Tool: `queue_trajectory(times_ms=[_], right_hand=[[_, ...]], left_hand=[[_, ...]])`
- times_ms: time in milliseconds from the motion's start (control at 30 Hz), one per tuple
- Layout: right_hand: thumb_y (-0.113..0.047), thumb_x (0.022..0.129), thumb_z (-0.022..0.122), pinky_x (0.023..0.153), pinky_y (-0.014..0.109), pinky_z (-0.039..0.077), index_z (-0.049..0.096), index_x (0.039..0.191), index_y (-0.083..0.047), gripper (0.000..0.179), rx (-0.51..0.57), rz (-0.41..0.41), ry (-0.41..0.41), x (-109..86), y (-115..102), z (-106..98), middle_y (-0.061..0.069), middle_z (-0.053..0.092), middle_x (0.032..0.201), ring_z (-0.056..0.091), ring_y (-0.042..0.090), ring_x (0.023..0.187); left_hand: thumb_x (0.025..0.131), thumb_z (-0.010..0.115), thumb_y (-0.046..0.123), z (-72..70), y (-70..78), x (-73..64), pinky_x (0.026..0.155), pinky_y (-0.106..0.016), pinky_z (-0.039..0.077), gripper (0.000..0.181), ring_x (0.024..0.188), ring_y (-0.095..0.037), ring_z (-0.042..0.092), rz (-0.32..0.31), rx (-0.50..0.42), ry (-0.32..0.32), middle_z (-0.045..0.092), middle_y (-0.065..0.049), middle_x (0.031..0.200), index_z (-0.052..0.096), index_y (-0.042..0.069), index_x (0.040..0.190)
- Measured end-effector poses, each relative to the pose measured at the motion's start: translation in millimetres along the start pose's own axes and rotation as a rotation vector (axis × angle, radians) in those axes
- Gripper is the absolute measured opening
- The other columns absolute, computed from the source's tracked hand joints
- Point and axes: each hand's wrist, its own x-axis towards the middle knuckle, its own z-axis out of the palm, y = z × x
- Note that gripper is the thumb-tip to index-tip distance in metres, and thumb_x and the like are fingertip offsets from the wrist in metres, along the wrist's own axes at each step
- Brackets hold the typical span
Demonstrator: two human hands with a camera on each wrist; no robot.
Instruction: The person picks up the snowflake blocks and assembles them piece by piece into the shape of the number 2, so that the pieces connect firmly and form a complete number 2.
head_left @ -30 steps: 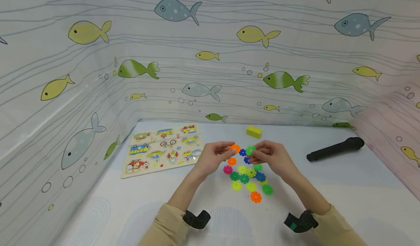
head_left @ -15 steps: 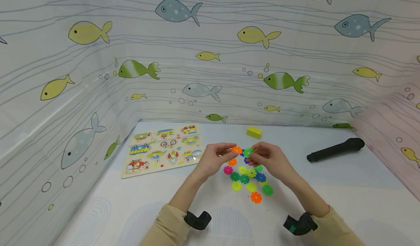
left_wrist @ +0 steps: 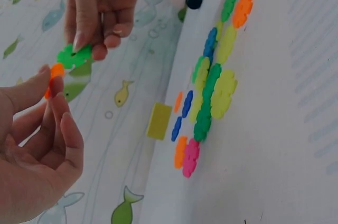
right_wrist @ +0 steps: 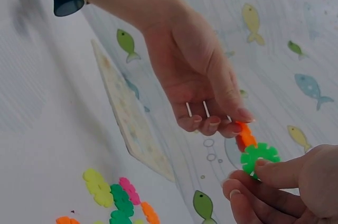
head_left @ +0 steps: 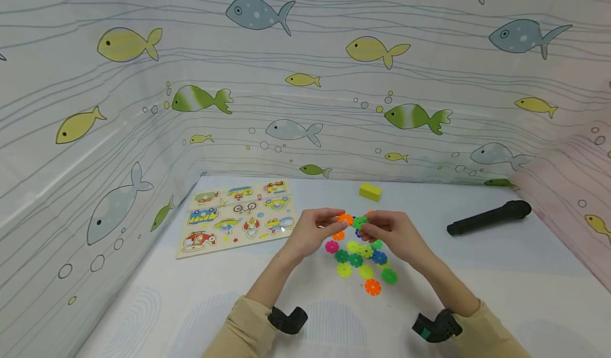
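Note:
In the head view my left hand (head_left: 310,233) pinches an orange notched plastic disc (head_left: 346,219) between thumb and fingers. Opposite it, my right hand (head_left: 392,232) pinches a green notched disc (head_left: 360,223). Both discs are held above the table, and their edges meet at an angle in the left wrist view, the green disc (left_wrist: 74,56) lying flatter and the orange disc (left_wrist: 55,74) edge-on. The right wrist view shows the green disc (right_wrist: 260,159) overlapping the orange disc (right_wrist: 246,135). Whether their notches interlock I cannot tell.
Several loose discs, among them a pink disc (head_left: 331,247) and an orange one (head_left: 373,287), lie below the hands. A wooden picture puzzle board (head_left: 238,217) is at left, a yellow block (head_left: 369,192) behind, a black microphone (head_left: 489,217) at right. Fish-printed sheeting (head_left: 305,103) walls the table.
The right hand has brought the green disc leftward to the orange disc, closing the gap between them. The left hand has shifted only slightly to the right.

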Motion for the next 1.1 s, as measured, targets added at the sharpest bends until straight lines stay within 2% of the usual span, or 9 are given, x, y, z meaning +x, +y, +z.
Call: queue_trajectory(times_ms=[300,533,667,833,967,1100], right_hand=[[-0.015,0.095,0.068,0.076,0.025,0.059,0.069,0.117,0.002,0.027,-0.03,0.015,0.025,0.7,1.9,0.5,0.017,0.075,0.097,0.072,0.035,0.086],[-0.017,0.096,0.067,0.076,0.023,0.058,0.07,0.121,0.001,0.031,-0.044,0.017,0.098,-0.3,0.5,3.1,0.014,0.076,0.095,0.072,0.034,0.088],[-0.018,0.095,0.069,0.077,0.024,0.059,0.073,0.116,0.001,0.029,-0.043,0.013,0.114,-1.2,0.4,3.4,0.012,0.076,0.09,0.073,0.026,0.083],[-0.016,0.094,0.069,0.076,0.029,0.06,0.076,0.109,-0.001,0.022,-0.055,-0.04,0.104,-0.7,2.8,3.4,0.009,0.076,0.087,0.07,0.015,0.077],[-0.014,0.094,0.069,0.074,0.028,0.06,0.077,0.107,-0.002,0.019,-0.064,-0.065,0.11,-0.1,4.0,4.0,0.008,0.074,0.085,0.068,0.014,0.075],[-0.012,0.094,0.068,0.073,0.027,0.059,0.078,0.104,-0.002,0.017,-0.084,-0.071,0.122,0.4,4.1,5.3,0.007,0.073,0.084,0.067,0.016,0.074]], left_hand=[[0.094,0.071,0.026,0.4,-0.2,-0.4,0.083,-0.028,0.052,0.037,0.094,-0.015,0.065,0.003,0.007,-0.032,0.072,-0.005,0.105,0.068,0.012,0.128],[0.095,0.07,0.027,1.6,0.4,-0.8,0.08,-0.028,0.053,0.036,0.091,-0.014,0.065,0.003,0.01,-0.026,0.073,-0.004,0.103,0.068,0.012,0.128],[0.095,0.07,0.027,1.9,0.6,-1.1,0.08,-0.029,0.053,0.036,0.093,-0.021,0.066,0.005,0.0,-0.022,0.073,-0.005,0.101,0.069,0.011,0.127],[0.094,0.071,0.025,3.1,2.9,-2.2,0.084,-0.04,0.056,0.037,0.096,-0.031,0.067,-0.008,-0.023,-0.019,0.074,-0.006,0.1,0.068,0.009,0.127],[0.093,0.072,0.023,4.8,3.9,-2.0,0.089,-0.047,0.056,0.038,0.095,-0.032,0.069,-0.004,-0.05,-0.013,0.074,-0.008,0.101,0.068,0.006,0.127],[0.094,0.071,0.021,7.1,3.3,-1.3,0.091,-0.052,0.055,0.038,0.097,-0.039,0.068,-0.001,-0.088,-0.01,0.072,-0.01,0.099,0.067,0.003,0.127]])
